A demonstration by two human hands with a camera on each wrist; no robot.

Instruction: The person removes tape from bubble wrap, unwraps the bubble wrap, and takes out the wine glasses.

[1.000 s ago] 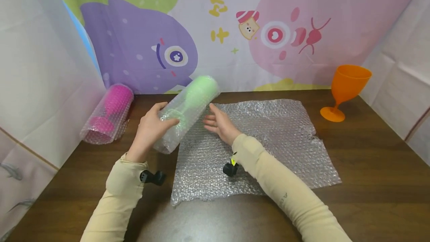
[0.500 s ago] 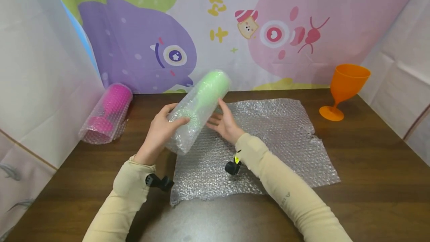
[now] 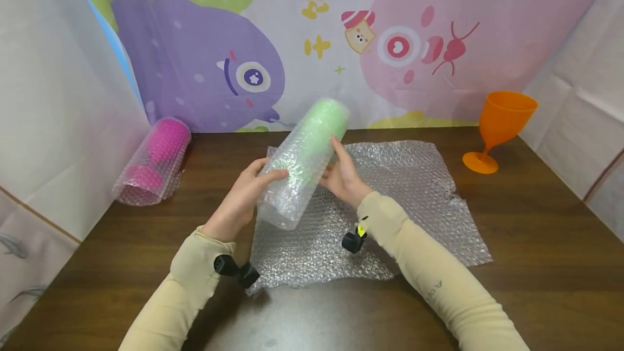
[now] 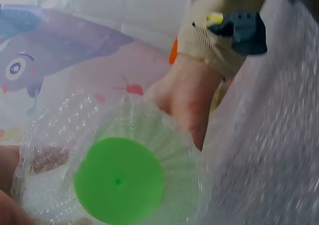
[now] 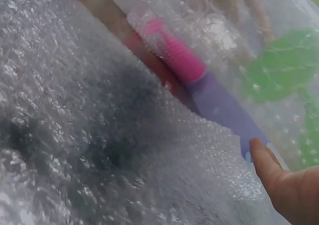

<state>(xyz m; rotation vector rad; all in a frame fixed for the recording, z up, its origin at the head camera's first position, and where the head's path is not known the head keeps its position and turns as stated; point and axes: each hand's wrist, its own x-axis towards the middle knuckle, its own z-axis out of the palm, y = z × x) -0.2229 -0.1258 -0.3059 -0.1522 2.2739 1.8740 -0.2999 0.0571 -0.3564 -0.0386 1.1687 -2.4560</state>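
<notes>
My left hand [image 3: 244,194] grips the lower end of a green plastic goblet [image 3: 317,145] rolled in clear bubble wrap, its thumb lying across the front. My right hand [image 3: 347,177] holds the upper part, thumb on the near side and fingers partly hidden behind the roll. The roll is tilted, cup end up and to the right, above a flat bubble wrap sheet [image 3: 409,194]. Through the roll's open end in the left wrist view, the round green base [image 4: 118,181] shows, set in from the edge of the wrap.
A pink goblet [image 3: 161,148] in bubble wrap lies at the table's left side. An unwrapped orange goblet [image 3: 504,118] stands at the back right. A printed cloth [image 3: 322,80] hangs behind the wooden table [image 3: 536,286].
The wrapped green goblet and my left hand have moved right. My right hand, apart from the roll or barely touching it before, has come onto its upper part.
</notes>
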